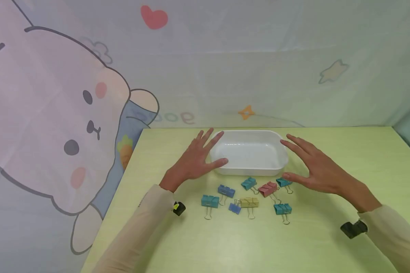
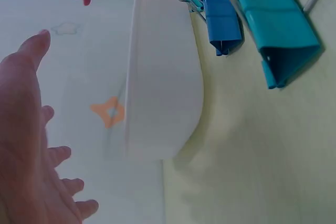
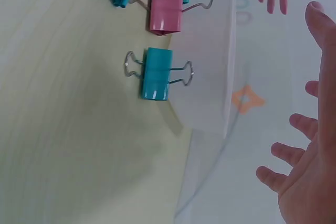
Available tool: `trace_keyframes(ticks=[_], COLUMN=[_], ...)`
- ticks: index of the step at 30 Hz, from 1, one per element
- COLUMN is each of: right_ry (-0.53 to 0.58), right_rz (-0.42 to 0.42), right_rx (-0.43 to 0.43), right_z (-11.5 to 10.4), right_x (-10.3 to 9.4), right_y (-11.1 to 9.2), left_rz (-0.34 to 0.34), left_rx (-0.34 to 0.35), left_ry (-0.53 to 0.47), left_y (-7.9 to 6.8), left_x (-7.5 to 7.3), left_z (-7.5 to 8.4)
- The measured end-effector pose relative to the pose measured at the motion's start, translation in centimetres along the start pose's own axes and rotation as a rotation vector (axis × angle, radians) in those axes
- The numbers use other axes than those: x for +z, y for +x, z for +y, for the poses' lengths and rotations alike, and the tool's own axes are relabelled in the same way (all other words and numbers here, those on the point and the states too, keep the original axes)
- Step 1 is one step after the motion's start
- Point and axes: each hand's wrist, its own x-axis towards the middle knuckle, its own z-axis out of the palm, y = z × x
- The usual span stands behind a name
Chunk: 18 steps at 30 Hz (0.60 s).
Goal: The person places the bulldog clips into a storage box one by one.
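Note:
A white plastic tray [image 1: 249, 170] stands near the table's back edge, with nothing seen inside it. My left hand [image 1: 199, 159] hovers by its left end, fingers spread, holding nothing. On the other side my right hand [image 1: 316, 167] is held likewise, fingers extended, by the tray's right end. In front of the tray lie several binder clips: a teal one [image 1: 210, 201] at the left, a blue one [image 1: 226, 190], a small blue one [image 1: 235, 208], a yellow one [image 1: 249, 202], a pink one [image 1: 268, 189], and more teal ones [image 1: 282, 209]. The right wrist view shows the pink clip [image 3: 166, 4] and a teal clip [image 3: 157, 74] beside the tray.
The pale yellow-green table [image 1: 239, 246] reaches back to a cloth backdrop [image 1: 259, 76] printed with a cartoon animal, hearts and stars. Dark devices are worn at both wrists, under the light sleeves [image 1: 140, 223].

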Motion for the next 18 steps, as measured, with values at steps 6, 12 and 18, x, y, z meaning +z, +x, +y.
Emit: trace_keyframes(ticks=[6, 12, 18], right_ry=[0.047, 0.093, 0.115], right_rz=[-0.01, -0.006, -0.005], right_rx=[0.085, 0.149, 0.166], right_z=[0.5, 1.2, 2.4], right_x=[0.2, 0.9, 1.9], right_y=[-1.9, -3.6, -5.1], left_rz=[0.106, 0.211, 0.234], left_rx=[-0.025, -0.114, -0.279], left_ry=[-0.19, -0.437, -0.686], left_y=[0.5, 0.9, 1.1], left_x=[0.5, 1.4, 2.5], left_z=[-0.6, -1.1, -1.5])
